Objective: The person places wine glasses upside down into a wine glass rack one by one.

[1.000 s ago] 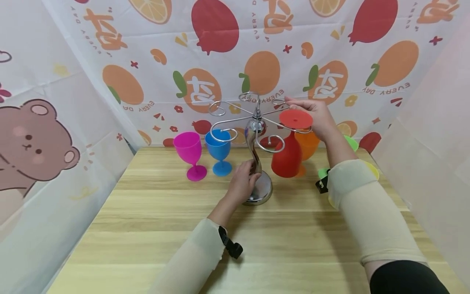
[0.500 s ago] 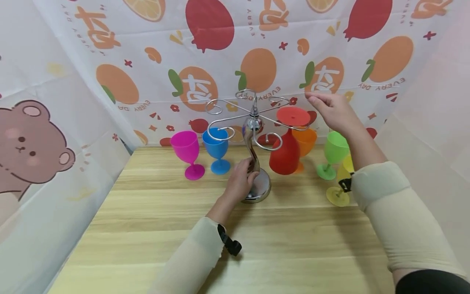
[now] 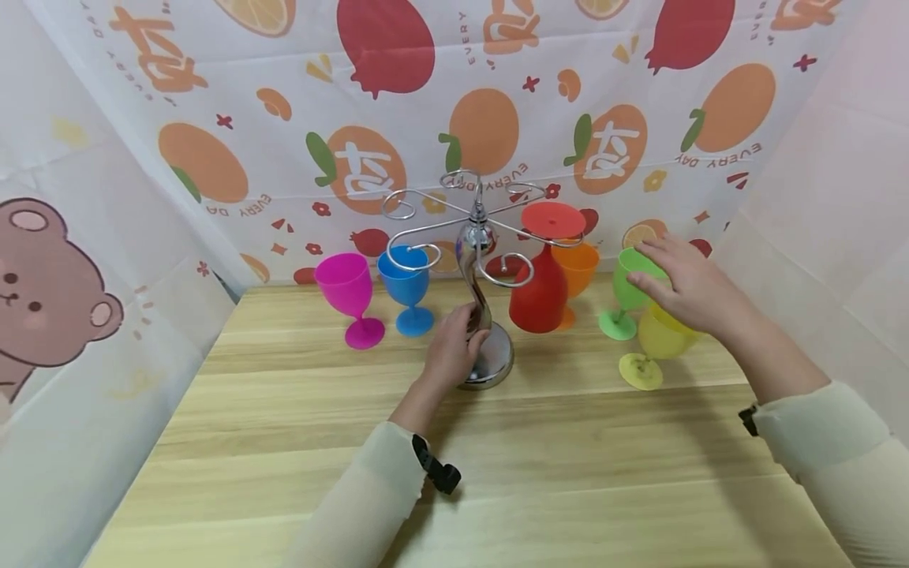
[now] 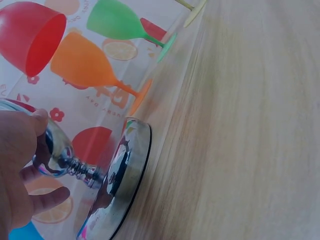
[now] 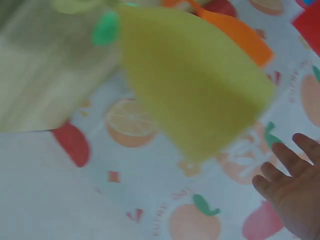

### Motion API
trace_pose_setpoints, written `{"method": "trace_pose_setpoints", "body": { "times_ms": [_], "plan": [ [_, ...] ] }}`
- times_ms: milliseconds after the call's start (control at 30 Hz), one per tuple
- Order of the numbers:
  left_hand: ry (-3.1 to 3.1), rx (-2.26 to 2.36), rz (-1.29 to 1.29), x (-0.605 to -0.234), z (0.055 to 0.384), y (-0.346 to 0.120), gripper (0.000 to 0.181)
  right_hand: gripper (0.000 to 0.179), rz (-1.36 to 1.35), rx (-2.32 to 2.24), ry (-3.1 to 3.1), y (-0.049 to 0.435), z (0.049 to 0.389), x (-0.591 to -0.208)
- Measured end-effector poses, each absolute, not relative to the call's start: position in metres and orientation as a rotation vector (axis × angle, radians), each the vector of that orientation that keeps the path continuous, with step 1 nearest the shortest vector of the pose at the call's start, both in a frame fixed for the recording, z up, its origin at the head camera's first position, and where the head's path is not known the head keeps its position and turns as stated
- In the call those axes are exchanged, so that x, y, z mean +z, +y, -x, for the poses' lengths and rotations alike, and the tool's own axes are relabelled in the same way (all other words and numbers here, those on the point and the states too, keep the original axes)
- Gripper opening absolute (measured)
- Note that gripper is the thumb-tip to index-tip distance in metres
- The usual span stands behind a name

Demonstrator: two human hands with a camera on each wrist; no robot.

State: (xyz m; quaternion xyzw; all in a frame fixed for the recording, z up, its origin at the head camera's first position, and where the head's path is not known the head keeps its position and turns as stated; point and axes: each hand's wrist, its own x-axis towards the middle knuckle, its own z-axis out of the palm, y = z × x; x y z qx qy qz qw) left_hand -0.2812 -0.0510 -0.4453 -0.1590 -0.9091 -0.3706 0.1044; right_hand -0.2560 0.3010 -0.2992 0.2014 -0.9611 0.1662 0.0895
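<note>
My left hand (image 3: 450, 347) grips the curved stem of a chrome goblet rack (image 3: 467, 256) just above its round base (image 4: 125, 175). A red goblet (image 3: 540, 296) hangs upside down from one of the rack's curled wire arms, its foot resting on the wire. Over the right side of the table, my right hand (image 3: 689, 288) is open, fingers spread and holding nothing. It overlaps the rims of an upright yellow goblet (image 3: 662, 335) and a green goblet (image 3: 626, 288) in the head view. In the right wrist view the yellow goblet looms large and blurred, with the fingers beyond its rim.
Behind the red goblet stands an orange goblet (image 3: 584, 264). Left of the rack are a blue goblet (image 3: 403, 276) and a magenta goblet (image 3: 346, 285), both upright. A fruit-print cloth (image 3: 284, 166) closes off the wooden table's (image 3: 554, 473) back edge.
My right hand has let go of the rack's wire arm and moved right and down to the yellow and green goblets, its fingers spreading. My left hand keeps its grip on the stem.
</note>
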Motion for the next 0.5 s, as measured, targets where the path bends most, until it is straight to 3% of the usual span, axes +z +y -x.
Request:
{"method": "trace_pose_setpoints", "body": {
  "times_ms": [233, 500],
  "plan": [
    [-2.680, -1.100, 0.452, -0.446, 0.280, -0.050, 0.046, 0.070, -0.633, 0.308, -2.793, 0.317, 0.248, -0.343],
    [-2.658, -1.122, 0.469, -0.448, 0.279, -0.051, 0.044, 0.071, -0.609, 0.239, -2.753, 0.326, 0.243, -0.365]
  ]
}}
